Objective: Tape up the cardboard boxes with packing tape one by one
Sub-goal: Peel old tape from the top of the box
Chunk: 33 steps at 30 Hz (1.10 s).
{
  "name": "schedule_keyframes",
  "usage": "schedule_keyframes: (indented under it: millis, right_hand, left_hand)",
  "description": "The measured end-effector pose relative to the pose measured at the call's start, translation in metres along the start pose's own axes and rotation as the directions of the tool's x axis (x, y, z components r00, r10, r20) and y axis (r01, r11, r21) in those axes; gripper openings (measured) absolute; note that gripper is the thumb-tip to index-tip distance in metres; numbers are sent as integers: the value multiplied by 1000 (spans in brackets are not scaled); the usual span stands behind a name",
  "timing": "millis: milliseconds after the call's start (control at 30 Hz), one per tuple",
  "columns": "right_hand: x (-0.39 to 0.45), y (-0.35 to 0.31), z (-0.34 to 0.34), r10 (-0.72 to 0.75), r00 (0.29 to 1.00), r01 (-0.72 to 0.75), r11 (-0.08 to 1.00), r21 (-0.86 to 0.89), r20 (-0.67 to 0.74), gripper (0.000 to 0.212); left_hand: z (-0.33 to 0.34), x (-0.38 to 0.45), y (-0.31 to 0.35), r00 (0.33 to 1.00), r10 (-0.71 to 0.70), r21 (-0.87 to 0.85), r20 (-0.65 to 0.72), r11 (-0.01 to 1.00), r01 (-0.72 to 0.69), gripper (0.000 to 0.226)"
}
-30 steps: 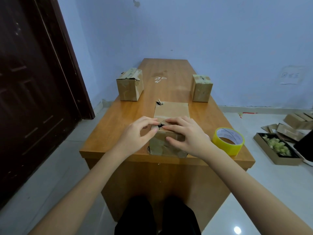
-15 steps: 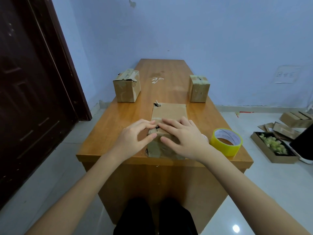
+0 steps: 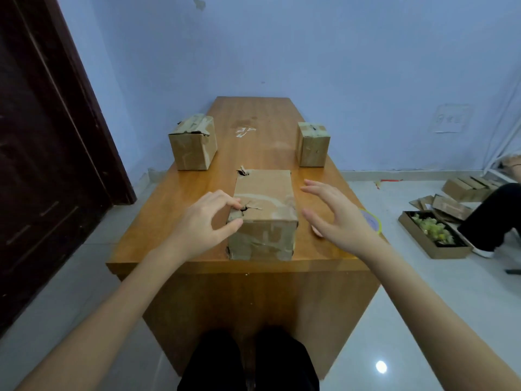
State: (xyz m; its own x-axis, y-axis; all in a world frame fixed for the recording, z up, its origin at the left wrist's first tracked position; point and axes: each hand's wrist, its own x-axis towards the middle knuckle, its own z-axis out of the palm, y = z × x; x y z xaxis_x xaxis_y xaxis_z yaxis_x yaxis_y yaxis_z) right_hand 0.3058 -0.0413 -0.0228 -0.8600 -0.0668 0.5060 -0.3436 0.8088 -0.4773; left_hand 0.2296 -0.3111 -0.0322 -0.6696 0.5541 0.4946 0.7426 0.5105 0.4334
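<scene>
**Hands at the near box, head view**

Left hand (image 3: 207,221) curled at the near left top corner of the near box (image 3: 263,214): fingertips on the torn top edge, thumb against the left front corner, gripping that corner. Right hand (image 3: 337,218) spread and relaxed, fingers straight, apart from the right side of the box, holding nothing.

Near box lying on the table (image 3: 169,221), close to the front edge, long axis pointing away. Top marked by a band of tape and a small tear beside the left fingertips; another torn scrap at the far left top corner. Front face patched with glossy tape.

Tape roll (image 3: 373,221), yellow, on the table just behind the right hand, mostly hidden by it.

Left box (image 3: 193,143) standing farther back near the left table edge, top flaps rough and taped. Right box (image 3: 313,145) standing farther back near the right edge, taped across the top. Both well apart from the near box. A pale scrap, perhaps tape, on the tabletop between them.

Dark door (image 3: 42,165) at left. Blue wall (image 3: 310,52) behind. On the floor at right, a shallow tray (image 3: 434,238) with pale green contents, flattened cardboard (image 3: 451,206) beyond it, and a second person's dark-trousered leg (image 3: 496,213).
</scene>
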Motion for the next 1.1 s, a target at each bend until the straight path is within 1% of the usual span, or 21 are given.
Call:
schedule_keyframes:
  millis: [33, 100, 200, 267, 300, 333, 367, 400, 433, 467, 533, 567, 600, 700, 767, 833, 933, 1033, 1067, 1100]
  right_hand:
    - [-5, 11, -9, 69, 998, -69, 995, -73, -1, 49]
    - [-15, 33, -26, 207, 978, -200, 963, -182, 22, 69]
    - [-28, 65, -38, 389, 918, -353, 891, -285, 78, 94]
    - [-34, 82, -34, 481, 872, -433, 844, -316, 92, 103]
    - [-36, 86, -32, 511, 854, -463, 833, -303, 97, 104]
    - [-38, 90, -29, 526, 844, -490, 835, -249, 104, 102]
    - [-39, 92, -26, 511, 852, -495, 857, -145, 111, 92]
    - [-40, 96, -22, 479, 872, -479, 878, -29, 104, 76]
    - [-42, 99, -19, 445, 891, -451, 891, 59, 87, 65]
    - [-44, 103, -15, 452, 889, -457, 880, 126, 71, 67]
    - [-45, 108, -12, 530, 848, -518, 815, 260, 27, 94]
    - [-46, 110, -11, 551, 834, -522, 798, 302, -13, 101]
    - [-46, 111, -12, 569, 821, -522, 785, 334, -54, 103]
    - [-43, 105, -22, 599, 790, -504, 758, 414, -134, 96]
    - [-41, 99, -29, 588, 795, -477, 756, 448, -146, 90]
    - [-37, 89, -36, 561, 816, -438, 757, 485, -138, 86]
    - [-29, 63, -41, 481, 872, -356, 751, 556, -92, 89]
    - [-16, 33, -39, 348, 937, -278, 794, 541, -31, 86]
    - [-12, 24, -37, 307, 952, -253, 804, 538, -11, 84]
    - [-7, 15, -35, 278, 961, -238, 808, 540, 8, 81]
  left_hand:
    - [1, 1, 0, 1000, 3, 9, -5, 1000, -3, 41]
    - [2, 2, 2, 1000, 2, 39, -18, 999, -1, 45]
    - [5, 3, 6, 999, 32, 123, -35, 992, -27, 50]
    - [6, 4, 8, 999, 32, 139, -40, 990, -26, 49]
    - [6, 4, 9, 999, 25, 140, -42, 990, -19, 47]
    - [7, 5, 9, 999, 19, 144, -46, 990, -13, 44]
    - [7, 6, 9, 999, 15, 153, -53, 988, -7, 41]
    - [8, 6, 10, 998, 10, 168, -62, 986, 1, 39]
    - [8, 5, 10, 997, 5, 183, -71, 983, 8, 39]
    - [9, 5, 11, 997, 2, 193, -77, 981, 13, 40]
    - [9, 5, 12, 997, -2, 201, -79, 980, 18, 42]
    - [9, 6, 12, 997, -8, 204, -74, 979, 23, 41]
    - [8, 7, 12, 998, -15, 211, -64, 977, 29, 41]
    - [7, 10, 13, 999, -32, 230, -29, 972, 38, 49]
    - [6, 13, 18, 997, -54, 213, -61, 975, 66, 42]
    - [4, 17, 27, 991, -77, 165, -108, 982, 94, 36]
    - [1, 26, 48, 993, -53, 81, -107, 995, 62, 41]
    - [2, 35, 69, 996, -86, -47, 1, 995, 86, 63]
    - [4, 37, 75, 994, -106, -126, 42, 986, 110, 67]
    - [6, 40, 80, 990, -124, -222, 68, 966, 136, 65]
